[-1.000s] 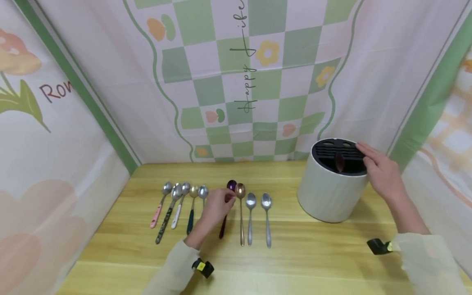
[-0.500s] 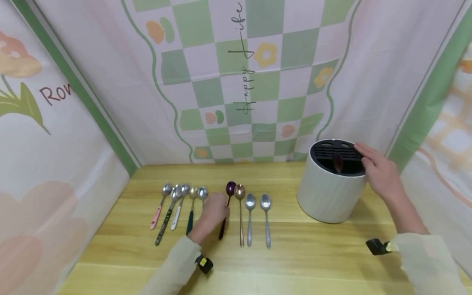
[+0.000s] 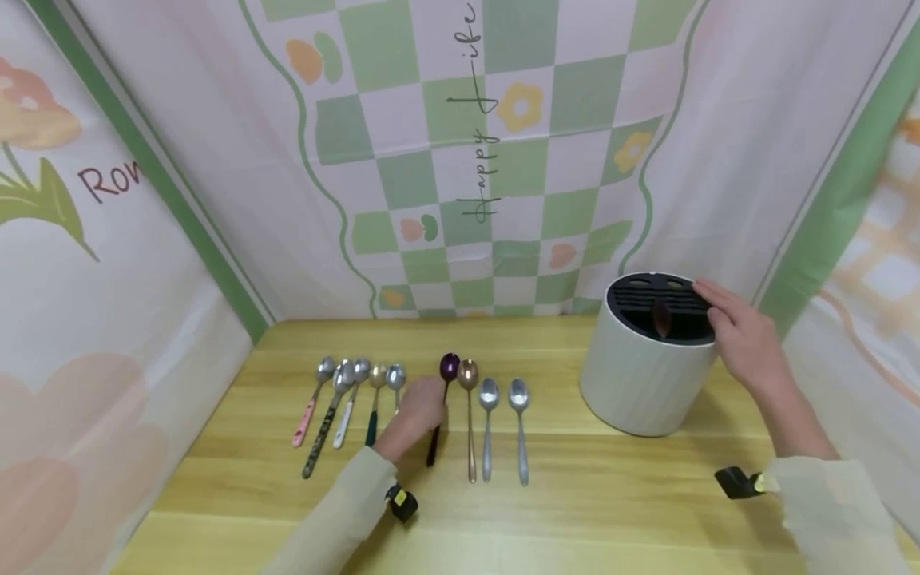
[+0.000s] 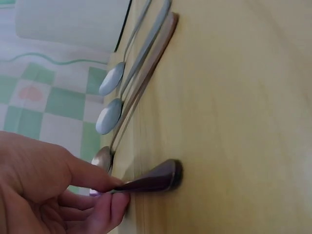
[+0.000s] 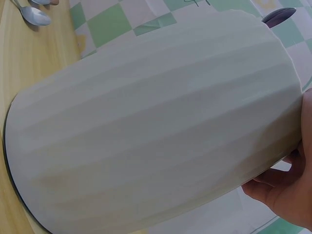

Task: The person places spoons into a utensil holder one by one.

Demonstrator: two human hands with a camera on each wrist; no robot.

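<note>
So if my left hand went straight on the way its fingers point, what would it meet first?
Past the purple spoon your left hand pinches, probably the wooden tabletop, judging by the left wrist view; the gap is unclear.

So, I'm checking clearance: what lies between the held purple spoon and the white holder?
Head view: a copper spoon, two silver spoons, then bare tabletop.

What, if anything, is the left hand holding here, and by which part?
The left hand pinches the purple spoon by its handle, between thumb and fingers.
</note>
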